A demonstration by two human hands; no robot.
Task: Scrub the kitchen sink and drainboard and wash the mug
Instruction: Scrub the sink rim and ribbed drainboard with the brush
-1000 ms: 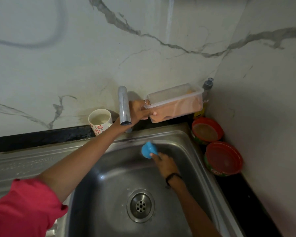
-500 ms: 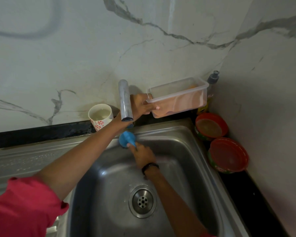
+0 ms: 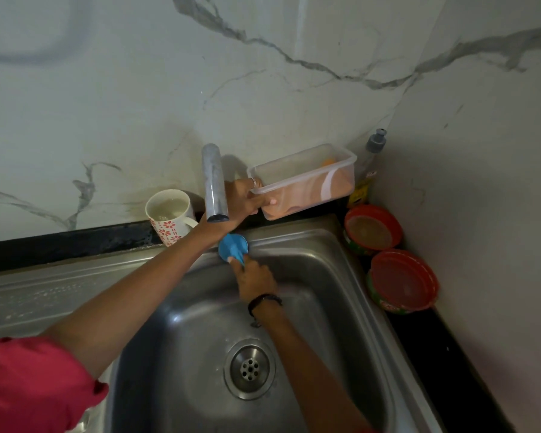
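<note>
Now — scrubber (image 3: 232, 247) in right hand (image 3: 256, 280) grip

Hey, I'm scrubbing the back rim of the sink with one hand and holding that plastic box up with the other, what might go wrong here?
The left hand grips the plastic box by one end, lifted and tilted; it might slip into the sink. The mug beside the faucet looks full, close to the left forearm; a nudge might spill it. The right hand works the blue scrubber under that arm, so they may collide.

Upright floral mug (image 3: 168, 215) behind steel sink (image 3: 322, 276)
</note>
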